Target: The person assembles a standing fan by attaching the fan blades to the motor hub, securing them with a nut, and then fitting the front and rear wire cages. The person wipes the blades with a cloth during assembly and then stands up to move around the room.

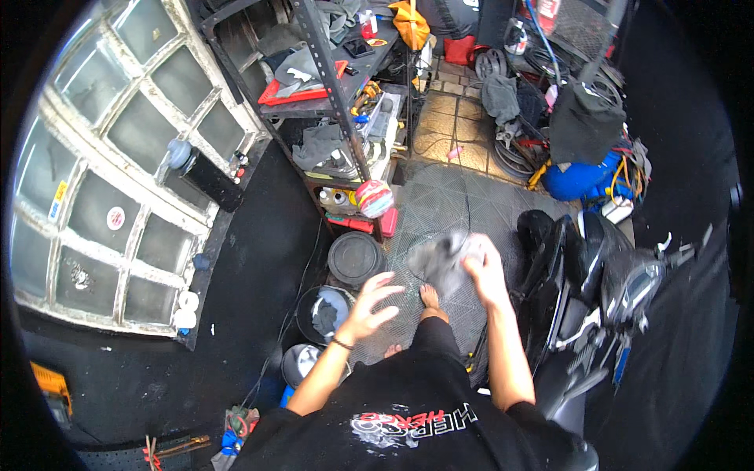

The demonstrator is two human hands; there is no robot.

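Observation:
My right hand (484,267) is closed on a grey cloth (440,265), which hangs from the fingers and is smeared by motion. It is held up in front of me, over the dark mat (424,188). To its left my left hand (369,312) is raised with the fingers spread, holding nothing. A dark strap circles that wrist. Just beyond my left hand stands a round black container (356,257) with its top covered.
On the left, a black bucket (301,322) holds grey cloth, near a metal shelf rack (334,78) loaded with cloths and a red tray (292,97). Black motorcycle parts (585,259) stand close on my right. Farther right lie a blue bag (577,180) and dark cloths.

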